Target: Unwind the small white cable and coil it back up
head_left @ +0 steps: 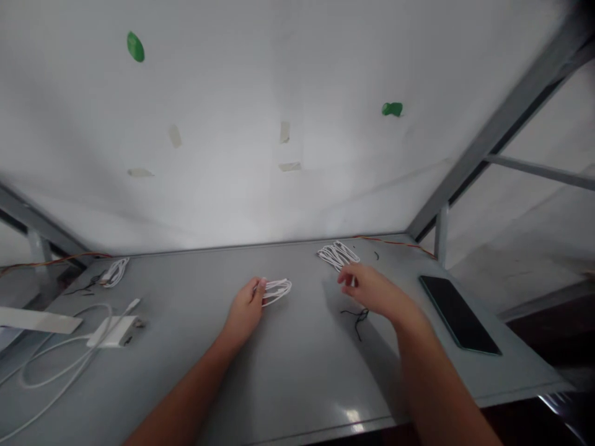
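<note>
Two bare forearms reach in from the bottom edge over a grey surface. On the person's left, the left hand rests on the surface with its fingers closed around one end of a small coiled white cable, which lies flat near the middle. The right hand hovers just above the surface, fingers loosely curled and gripping nothing that can be seen, close to a second coiled white cable near the back edge. Just below that hand lies a short black tie, loose and not wrapped around anything.

Judging by this, the held coil looks wound but not yet bound, and the far coil seems finished or waiting; whether either carries a tie cannot be told.

Off to the left lie a white charger block with a long loose cable, and another small white bundle. A dark phone lies face up at the right. Behind everything stands a white wall.
</note>
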The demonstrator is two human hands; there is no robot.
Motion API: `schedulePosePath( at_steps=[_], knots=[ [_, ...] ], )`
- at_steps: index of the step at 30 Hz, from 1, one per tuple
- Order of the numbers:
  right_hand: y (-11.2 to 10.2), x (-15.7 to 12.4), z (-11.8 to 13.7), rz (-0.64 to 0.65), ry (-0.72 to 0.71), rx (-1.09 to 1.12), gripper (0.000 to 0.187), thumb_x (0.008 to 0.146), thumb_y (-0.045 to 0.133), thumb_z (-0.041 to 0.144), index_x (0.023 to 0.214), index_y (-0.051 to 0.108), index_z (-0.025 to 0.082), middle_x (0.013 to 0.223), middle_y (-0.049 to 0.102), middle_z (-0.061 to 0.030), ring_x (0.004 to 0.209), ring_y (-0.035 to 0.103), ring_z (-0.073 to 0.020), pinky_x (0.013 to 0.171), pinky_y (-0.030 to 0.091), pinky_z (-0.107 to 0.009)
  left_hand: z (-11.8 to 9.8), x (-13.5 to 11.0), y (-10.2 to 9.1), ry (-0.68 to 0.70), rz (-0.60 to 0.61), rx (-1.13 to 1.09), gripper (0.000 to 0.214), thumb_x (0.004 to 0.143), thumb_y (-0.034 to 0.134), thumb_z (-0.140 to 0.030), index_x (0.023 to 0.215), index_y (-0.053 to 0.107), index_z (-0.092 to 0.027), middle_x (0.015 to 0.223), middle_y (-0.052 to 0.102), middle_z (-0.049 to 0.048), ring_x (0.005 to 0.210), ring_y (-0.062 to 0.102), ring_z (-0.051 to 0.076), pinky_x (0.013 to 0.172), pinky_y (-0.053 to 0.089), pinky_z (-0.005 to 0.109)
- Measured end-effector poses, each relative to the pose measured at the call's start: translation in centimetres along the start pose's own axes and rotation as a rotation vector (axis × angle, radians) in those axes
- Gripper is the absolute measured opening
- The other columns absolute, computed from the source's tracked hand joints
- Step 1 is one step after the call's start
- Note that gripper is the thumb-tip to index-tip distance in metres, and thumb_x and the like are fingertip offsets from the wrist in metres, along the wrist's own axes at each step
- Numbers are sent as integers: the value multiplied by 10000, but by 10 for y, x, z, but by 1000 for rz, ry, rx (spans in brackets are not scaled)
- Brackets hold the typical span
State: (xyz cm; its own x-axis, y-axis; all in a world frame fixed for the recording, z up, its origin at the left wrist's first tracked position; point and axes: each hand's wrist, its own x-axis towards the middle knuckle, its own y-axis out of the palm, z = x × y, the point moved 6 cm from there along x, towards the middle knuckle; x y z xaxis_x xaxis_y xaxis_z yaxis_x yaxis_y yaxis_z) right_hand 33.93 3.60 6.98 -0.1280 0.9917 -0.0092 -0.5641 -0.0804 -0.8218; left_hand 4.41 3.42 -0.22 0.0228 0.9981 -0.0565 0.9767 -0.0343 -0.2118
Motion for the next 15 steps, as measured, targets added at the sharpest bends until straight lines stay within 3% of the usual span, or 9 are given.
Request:
schedulePosePath(
  at_steps=[3, 6, 11, 15],
  knots=[
    [-1, -9, -22, 129, 50, -123, 224, 601, 806, 49, 727, 715, 209, 768, 672, -22, 680, 557, -174, 629, 347, -289, -2, 1, -1, -28, 1, -14, 565, 864, 546, -775, 821, 597, -214, 603, 511, -32, 491, 460, 132, 455, 324, 256],
    [14, -14, -21, 250, 66, -136, 256, 534, 841, 47, 659, 694, 216, 692, 657, 11, 624, 534, -153, 582, 312, -273, -4, 0, 0, -39, 7, -25, 580, 840, 561, -793, 821, 596, -215, 620, 527, -23, 513, 490, 140, 456, 326, 253],
    [28, -9, -6, 363, 53, -91, 231, 567, 757, -1, 559, 671, 213, 562, 618, 31, 541, 508, -132, 557, 294, -266, -4, 0, -3, -73, -11, -52, 580, 827, 576, -791, 842, 620, -212, 622, 535, -12, 503, 490, 144, 443, 319, 254],
    [14, 6, 10, 330, -20, -33, 193, 627, 741, 45, 584, 656, 213, 607, 649, 19, 591, 550, -145, 580, 339, -262, -3, 1, -6, -98, -2, -83, 599, 824, 584, -786, 906, 660, -198, 723, 618, 33, 610, 570, 171, 459, 342, 238]
  ],
)
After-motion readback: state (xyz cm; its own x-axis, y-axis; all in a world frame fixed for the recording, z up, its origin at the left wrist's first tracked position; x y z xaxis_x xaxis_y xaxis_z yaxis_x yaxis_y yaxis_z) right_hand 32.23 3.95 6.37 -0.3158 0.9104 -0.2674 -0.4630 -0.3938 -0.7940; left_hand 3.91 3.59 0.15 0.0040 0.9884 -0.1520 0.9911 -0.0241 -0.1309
